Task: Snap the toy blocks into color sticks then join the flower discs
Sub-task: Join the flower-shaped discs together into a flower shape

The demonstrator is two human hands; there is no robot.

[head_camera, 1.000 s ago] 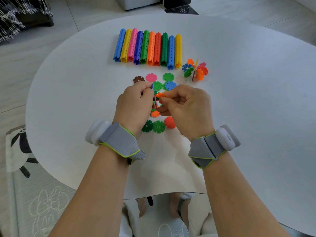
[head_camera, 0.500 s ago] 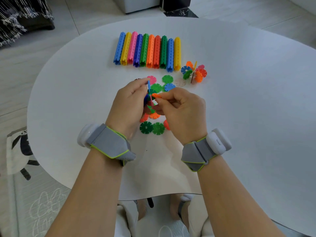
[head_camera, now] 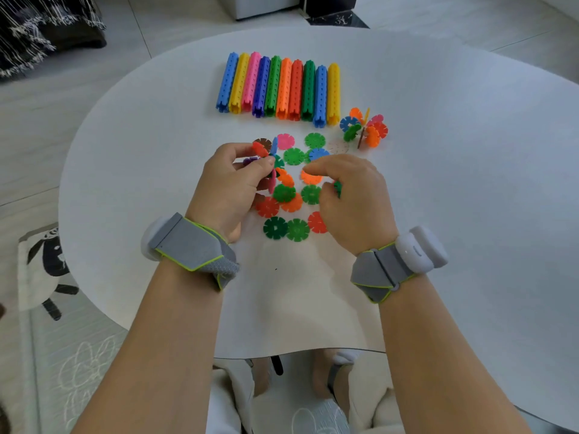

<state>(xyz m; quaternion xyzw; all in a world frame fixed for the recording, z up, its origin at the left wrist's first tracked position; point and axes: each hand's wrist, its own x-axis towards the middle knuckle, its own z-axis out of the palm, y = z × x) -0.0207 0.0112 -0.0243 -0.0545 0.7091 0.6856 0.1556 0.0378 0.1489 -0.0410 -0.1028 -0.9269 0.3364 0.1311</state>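
Observation:
Several colour sticks point(head_camera: 279, 87) lie side by side at the far middle of the white table point(head_camera: 470, 183). A finished flower-disc cluster point(head_camera: 365, 128) rests to their right. My left hand point(head_camera: 232, 186) grips a partly joined disc cluster point(head_camera: 269, 161) with red, blue, purple and pink discs, held just above the table. My right hand point(head_camera: 347, 195) hovers over the loose flower discs point(head_camera: 289, 211), fingers apart, its fingertips by an orange disc point(head_camera: 310, 177). Green, orange, red and blue discs lie scattered between and beyond both hands.
The table's near edge curves in front of my lap. A patterned floor mat point(head_camera: 47, 277) lies at the lower left. A dark fringed cloth point(head_camera: 40, 26) sits on the floor at the far left.
My hands have come apart. The right hand let go of the cluster and dropped toward the loose discs; the left hand keeps the cluster and has tilted it outward.

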